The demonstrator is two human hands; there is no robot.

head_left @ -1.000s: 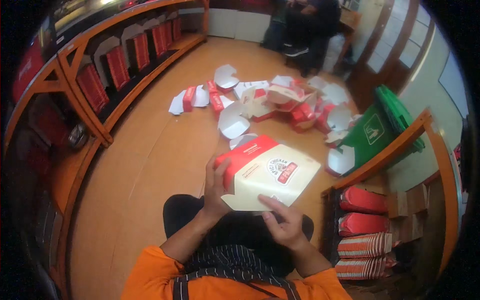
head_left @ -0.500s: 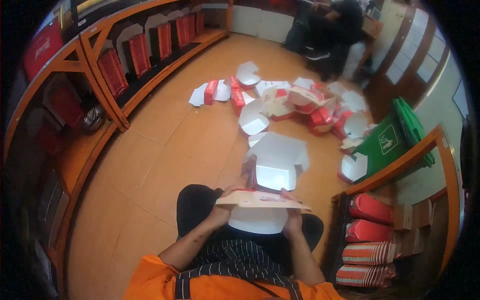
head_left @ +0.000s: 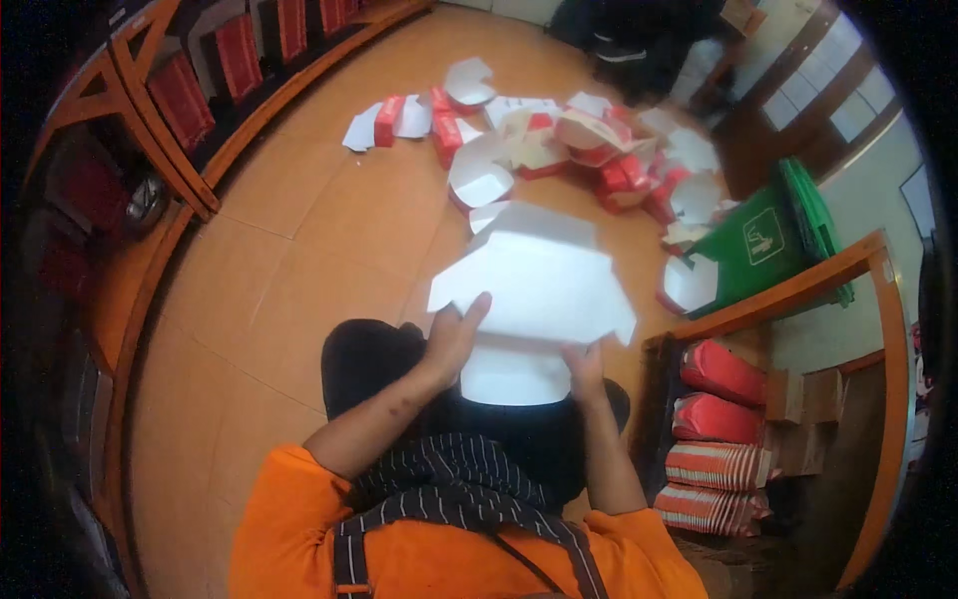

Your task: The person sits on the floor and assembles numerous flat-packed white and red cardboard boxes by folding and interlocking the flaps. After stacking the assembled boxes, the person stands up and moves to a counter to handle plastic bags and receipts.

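Note:
A part-folded cardboard food box (head_left: 529, 285) is over my lap, its plain white inner side turned up. One broad panel spreads away from me, with angled flaps at its sides, and a rounded panel hangs toward me. My left hand (head_left: 451, 344) grips its left edge, thumb on the white face and the other fingers hidden beneath. On the right, my right hand (head_left: 587, 369) holds the edge near the crease; its fingers are partly hidden and slightly blurred. Just beyond, an open white-lined box (head_left: 534, 222) stands on the floor, mostly covered by the held one.
Several red and white boxes (head_left: 624, 180) lie heaped on the tiled floor (head_left: 299, 270) ahead. A green bin (head_left: 743, 245) stands at the right, beside a wooden shelf (head_left: 788, 290) with stacked red cartons (head_left: 720, 417). More shelving (head_left: 200, 195) runs along the left. A person (head_left: 629, 45) is at the back.
The held box has opened out and tipped, so its white inside now faces up instead of the printed panel's edge. My left thumb has come onto its face. The view has shifted slightly.

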